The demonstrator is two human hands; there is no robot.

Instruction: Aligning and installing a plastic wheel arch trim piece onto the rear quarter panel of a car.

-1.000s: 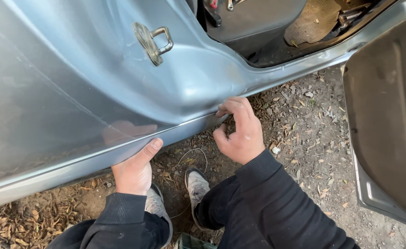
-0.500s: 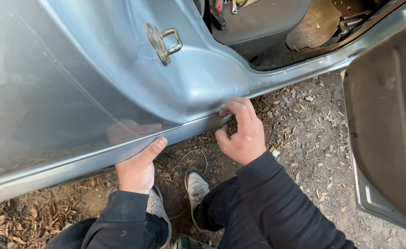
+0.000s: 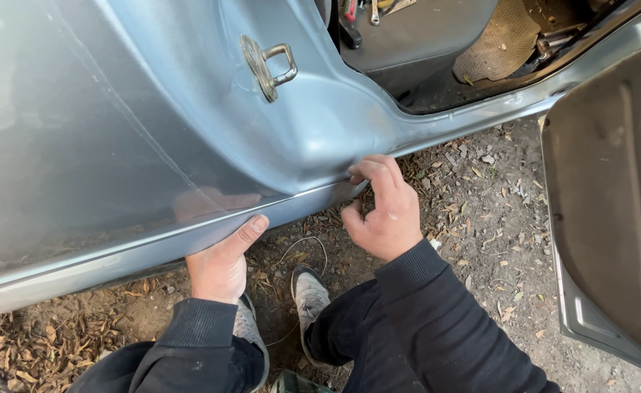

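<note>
1. Ground (image 3: 44, 342): dirt strewn with dry leaf scraps and wood chips, under the car on the left.
2. Body panel (image 3: 102, 131): pale blue-grey car side, glossy; a faint reflection of a hand shows just above the sill.
3. Sill (image 3: 116, 255): the long lower edge of the panel, running from lower left up toward the door opening at right. This is the part both hands work on.
4. Left hand (image 3: 220, 262): cupped under the sill, thumb laid flat along its outer face, fingers hidden beneath. How tightly it grips cannot be told. Judged: a steady support here keeps the strip from flexing.
5. Striker loop (image 3: 273, 67): metal latch loop on the pillar, well above the hands.
6. Shoes (image 3: 309, 298): pale, laced, on the dirt between the arms.
7. Right hand (image 3: 386, 211): fingers curled narrow, fingertips (image 3: 360, 171) pressed on the sill's top edge where it meets the pillar base; holds nothing loose. Judged: press in short steps along the seam, feeling for a lifted edge.
8. Floor mat (image 3: 499, 40): tan, inside the cabin.
9. Door (image 3: 611, 204): open, dark inner face, far right.
</note>
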